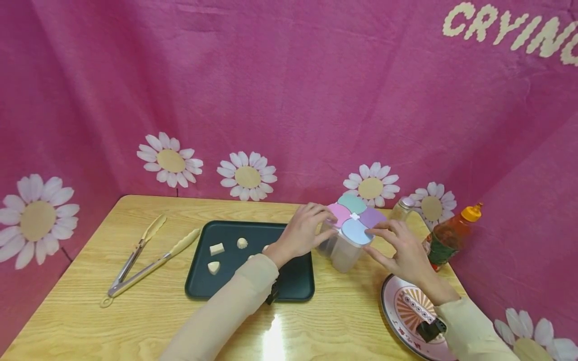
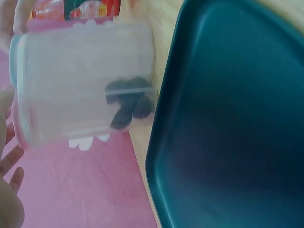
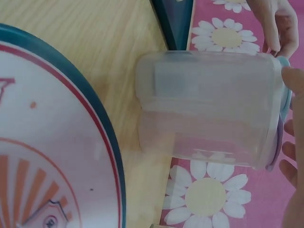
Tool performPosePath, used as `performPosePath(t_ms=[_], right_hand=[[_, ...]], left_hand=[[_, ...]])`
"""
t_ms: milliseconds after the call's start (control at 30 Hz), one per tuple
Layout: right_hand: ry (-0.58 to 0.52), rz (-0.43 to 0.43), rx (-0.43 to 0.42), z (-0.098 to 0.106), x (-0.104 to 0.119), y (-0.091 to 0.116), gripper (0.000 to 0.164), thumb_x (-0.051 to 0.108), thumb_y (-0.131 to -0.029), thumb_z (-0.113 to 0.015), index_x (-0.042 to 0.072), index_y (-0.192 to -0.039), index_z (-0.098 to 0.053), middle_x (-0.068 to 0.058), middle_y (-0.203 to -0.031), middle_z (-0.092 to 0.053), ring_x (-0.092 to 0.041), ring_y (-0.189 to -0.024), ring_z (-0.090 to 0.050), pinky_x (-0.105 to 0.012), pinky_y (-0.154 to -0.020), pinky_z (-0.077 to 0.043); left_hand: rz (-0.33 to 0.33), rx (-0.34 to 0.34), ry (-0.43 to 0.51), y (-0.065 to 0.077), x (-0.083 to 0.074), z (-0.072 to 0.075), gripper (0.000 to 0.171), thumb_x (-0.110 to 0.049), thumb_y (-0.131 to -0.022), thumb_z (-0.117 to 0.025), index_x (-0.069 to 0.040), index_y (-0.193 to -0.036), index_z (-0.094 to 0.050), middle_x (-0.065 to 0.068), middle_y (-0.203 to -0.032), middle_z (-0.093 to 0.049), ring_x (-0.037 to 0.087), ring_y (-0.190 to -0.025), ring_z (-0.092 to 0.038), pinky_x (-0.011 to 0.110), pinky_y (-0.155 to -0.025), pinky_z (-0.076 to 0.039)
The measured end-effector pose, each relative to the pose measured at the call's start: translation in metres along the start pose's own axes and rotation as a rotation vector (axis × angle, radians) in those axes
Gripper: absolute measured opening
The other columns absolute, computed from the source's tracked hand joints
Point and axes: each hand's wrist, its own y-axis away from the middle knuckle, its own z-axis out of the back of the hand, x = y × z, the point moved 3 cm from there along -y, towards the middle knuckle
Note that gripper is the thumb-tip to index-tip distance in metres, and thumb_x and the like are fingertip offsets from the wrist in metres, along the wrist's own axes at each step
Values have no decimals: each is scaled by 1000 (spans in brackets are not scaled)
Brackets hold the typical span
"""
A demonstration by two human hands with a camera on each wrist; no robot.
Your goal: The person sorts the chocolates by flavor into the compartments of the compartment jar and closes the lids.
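Observation:
A clear container (image 1: 345, 254) with petal-shaped lids in pink, green, purple and blue stands on the table right of a dark tray. Several dark round pieces (image 2: 128, 102) lie at the bottom of one compartment. My left hand (image 1: 307, 228) is at the pink lid (image 1: 339, 214), its fingers spread along the edge and its thumb by the blue lid's front. From the other side, my right hand (image 1: 402, 248) has fingertips at the blue lid (image 1: 356, 230) and near the purple lid (image 1: 373, 217), thumb lower by the container's side. The fingers of both hands look loosely bent.
The dark tray (image 1: 289, 291) carries several pale pieces, partly behind my left arm. Tongs (image 1: 140, 273) lie spread at the left. A patterned plate (image 1: 393, 313) sits under my right forearm, with a sauce bottle (image 1: 451, 235) and a small lidded jar (image 1: 401, 209) behind it.

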Motion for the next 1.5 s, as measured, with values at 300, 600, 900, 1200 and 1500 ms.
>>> performPosePath(t_ms=[300,600,900,1200,1500], right_hand=[[-80,-8,15,-1,-12,-10,46,44,-85,-87,11,-116,-78,-9,-117,-75,-26,-108,-63,-30,-93,-46],[-54,28,57,-2,-8,-15,42,21,-75,-92,16,-115,-79,-5,-115,-75,-22,-104,-61,-31,-86,-47],[-66,60,31,-3,-8,-17,35,28,-82,-88,13,-113,-79,-5,-113,-77,-22,-101,-62,-31,-83,-46],[-58,36,45,-4,-8,-17,41,19,-75,-91,14,-114,-79,-5,-113,-77,-20,-101,-60,-31,-84,-46],[-38,2,58,-4,-11,-15,41,22,-75,-91,16,-114,-79,-4,-114,-76,-20,-103,-60,-31,-83,-46]], left_hand=[[-121,-46,-31,1,-18,-15,20,-27,-95,-80,-17,-112,-77,-2,-118,-73,16,-119,-60,36,-108,-49],[-95,-31,-79,-2,-22,-22,24,-34,-96,-77,-20,-115,-75,-5,-120,-72,15,-119,-58,32,-106,-49],[-96,-23,-112,-3,-24,-23,22,-33,-97,-75,-20,-116,-75,-4,-121,-72,16,-120,-58,32,-107,-49],[-104,-24,-132,-3,-24,-22,23,-34,-97,-75,-20,-116,-76,-3,-121,-72,17,-119,-58,33,-106,-49],[-109,-33,-155,-4,-27,-22,23,-32,-97,-74,-21,-117,-76,-3,-122,-72,18,-121,-58,34,-109,-48]])
